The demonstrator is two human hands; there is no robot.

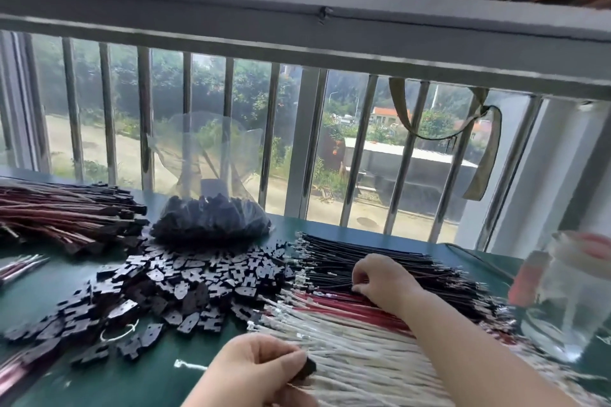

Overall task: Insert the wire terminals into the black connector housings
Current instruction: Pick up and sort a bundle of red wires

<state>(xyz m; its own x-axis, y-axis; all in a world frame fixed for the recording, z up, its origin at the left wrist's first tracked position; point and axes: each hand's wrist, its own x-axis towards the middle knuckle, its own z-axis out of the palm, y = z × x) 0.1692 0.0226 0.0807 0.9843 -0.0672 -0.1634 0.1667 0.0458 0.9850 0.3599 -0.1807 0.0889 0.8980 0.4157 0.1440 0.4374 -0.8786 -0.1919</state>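
Observation:
A heap of small black connector housings [172,291] lies spread over the green table [66,287]. To its right lie rows of black wires [380,258], red wires [337,304] and white wires [357,353], their metal terminals pointing left. My left hand [254,370] is at the bottom centre and pinches one black housing [309,367] over the white wires. My right hand [380,281] reaches over the black wires, fingers curled down and pinching a black wire.
A clear plastic bag of black housings [211,218] stands behind the heap. Finished red-brown harness bundles [66,211] lie at the left. A clear glass jar [568,301] stands at the right edge. A barred window [231,129] rises behind the table.

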